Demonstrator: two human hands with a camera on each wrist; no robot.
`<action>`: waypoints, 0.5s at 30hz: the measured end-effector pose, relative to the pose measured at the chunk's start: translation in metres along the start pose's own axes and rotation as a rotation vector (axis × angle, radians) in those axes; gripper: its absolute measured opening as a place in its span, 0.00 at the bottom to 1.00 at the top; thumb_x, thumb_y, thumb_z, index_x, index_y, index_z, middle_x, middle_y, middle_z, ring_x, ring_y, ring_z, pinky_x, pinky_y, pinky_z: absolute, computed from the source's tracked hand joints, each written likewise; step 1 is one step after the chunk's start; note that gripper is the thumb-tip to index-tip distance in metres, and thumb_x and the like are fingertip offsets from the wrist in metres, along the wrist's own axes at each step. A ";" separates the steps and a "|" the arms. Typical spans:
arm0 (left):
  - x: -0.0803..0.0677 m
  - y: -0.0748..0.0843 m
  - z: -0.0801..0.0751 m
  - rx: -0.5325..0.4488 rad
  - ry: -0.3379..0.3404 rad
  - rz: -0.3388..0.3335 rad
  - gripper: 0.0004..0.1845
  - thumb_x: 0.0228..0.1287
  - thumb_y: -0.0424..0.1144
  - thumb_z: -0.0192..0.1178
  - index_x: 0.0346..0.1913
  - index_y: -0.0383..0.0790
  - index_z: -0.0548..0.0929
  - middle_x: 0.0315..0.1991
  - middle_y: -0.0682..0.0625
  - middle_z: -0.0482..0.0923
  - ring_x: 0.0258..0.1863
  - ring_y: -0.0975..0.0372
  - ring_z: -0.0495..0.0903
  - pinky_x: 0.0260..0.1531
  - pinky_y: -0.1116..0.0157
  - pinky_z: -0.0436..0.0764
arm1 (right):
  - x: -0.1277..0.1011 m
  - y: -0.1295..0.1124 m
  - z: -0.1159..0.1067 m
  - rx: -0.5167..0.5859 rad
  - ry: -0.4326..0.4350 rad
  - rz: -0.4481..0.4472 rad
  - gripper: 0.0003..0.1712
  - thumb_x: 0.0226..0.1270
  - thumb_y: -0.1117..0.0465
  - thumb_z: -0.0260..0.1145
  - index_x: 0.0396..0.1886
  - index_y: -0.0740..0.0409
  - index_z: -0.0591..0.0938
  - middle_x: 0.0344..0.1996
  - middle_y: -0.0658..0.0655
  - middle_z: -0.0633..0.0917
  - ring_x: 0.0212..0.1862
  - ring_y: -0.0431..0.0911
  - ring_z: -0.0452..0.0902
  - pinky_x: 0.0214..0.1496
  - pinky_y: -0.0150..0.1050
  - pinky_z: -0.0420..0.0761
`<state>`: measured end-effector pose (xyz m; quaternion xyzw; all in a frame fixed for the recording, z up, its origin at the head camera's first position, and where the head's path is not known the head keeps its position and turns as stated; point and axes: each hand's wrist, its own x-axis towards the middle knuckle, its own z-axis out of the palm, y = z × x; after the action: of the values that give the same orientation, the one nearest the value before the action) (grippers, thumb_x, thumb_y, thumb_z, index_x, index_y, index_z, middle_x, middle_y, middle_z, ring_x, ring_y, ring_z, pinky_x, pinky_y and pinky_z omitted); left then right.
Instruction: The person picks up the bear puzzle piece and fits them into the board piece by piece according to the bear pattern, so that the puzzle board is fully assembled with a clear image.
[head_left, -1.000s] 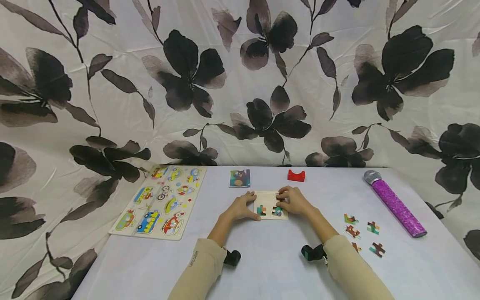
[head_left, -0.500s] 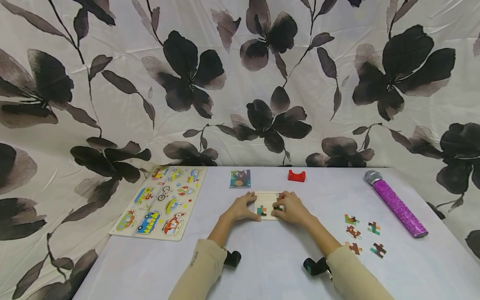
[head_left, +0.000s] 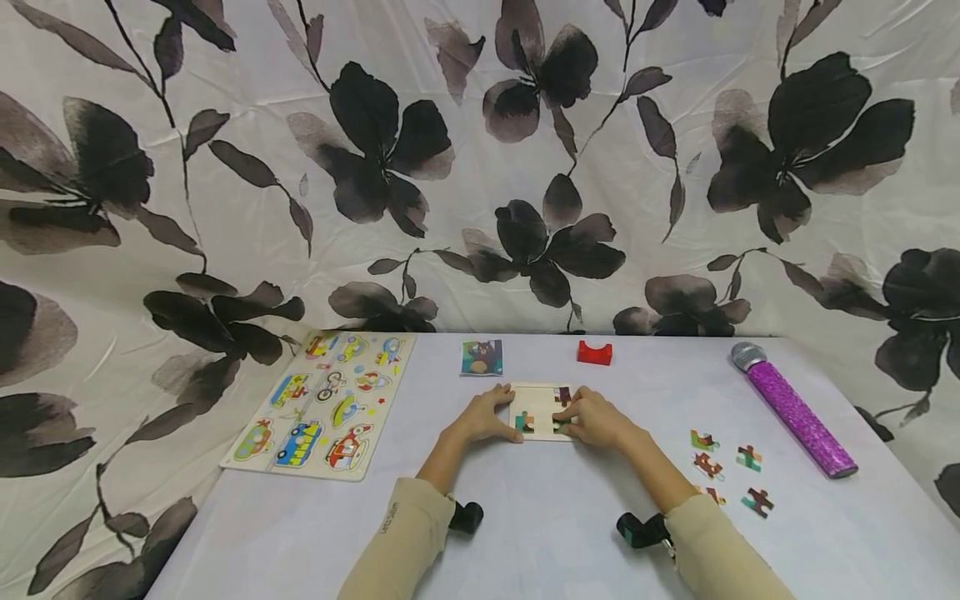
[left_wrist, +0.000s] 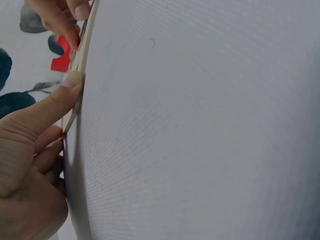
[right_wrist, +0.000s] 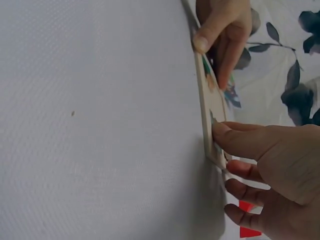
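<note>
Small dark print runs along the left sleeve [head_left: 397, 521] near the cuff, too small to read.

Both hands work at a small square puzzle tray [head_left: 542, 412] that lies flat on the white table [head_left: 540, 533], straight out in front of the person. The left hand [head_left: 483, 417] rests against the tray's left edge; in the left wrist view its thumb [left_wrist: 65, 95] presses the near corner of the thin board, with the other fingers curled loosely beneath and gripping nothing. The right hand [head_left: 596, 419] sits on the tray's right side, thumb [right_wrist: 235, 137] pushed against the board's edge and fingertips down on a puzzle piece [head_left: 561, 397] inside the frame; whether it pinches that piece cannot be told. A second fitted piece [head_left: 523, 422] shows between the two hands.

The tray is nearly square, with no clear long axis; its sides run roughly parallel with the table's edges.

Beyond the hands lie a small bear picture card [head_left: 482, 357] and a red block [head_left: 594, 352]. Right of the right hand, well apart, are loose puzzle pieces [head_left: 723, 471], and further right a purple glitter microphone [head_left: 791, 410], head pointing away from the person. Left of the left hand lies a vehicle puzzle board [head_left: 322, 404]. A flower-printed cloth [head_left: 480, 167] hangs behind. Nothing lies between the hands and the tray.
</note>
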<state>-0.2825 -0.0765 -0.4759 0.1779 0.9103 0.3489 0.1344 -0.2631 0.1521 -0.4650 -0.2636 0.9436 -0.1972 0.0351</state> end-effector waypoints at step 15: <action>0.001 -0.002 0.002 -0.012 0.003 -0.003 0.46 0.36 0.46 0.73 0.63 0.37 0.64 0.67 0.46 0.52 0.66 0.48 0.47 0.63 0.49 0.48 | 0.018 0.025 -0.002 0.212 0.186 -0.081 0.16 0.53 0.61 0.66 0.41 0.66 0.82 0.36 0.62 0.79 0.41 0.54 0.72 0.43 0.48 0.74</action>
<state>-0.2833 -0.0765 -0.4791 0.1753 0.9085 0.3545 0.1346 -0.2909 0.1635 -0.4722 -0.2770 0.9052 -0.3206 -0.0326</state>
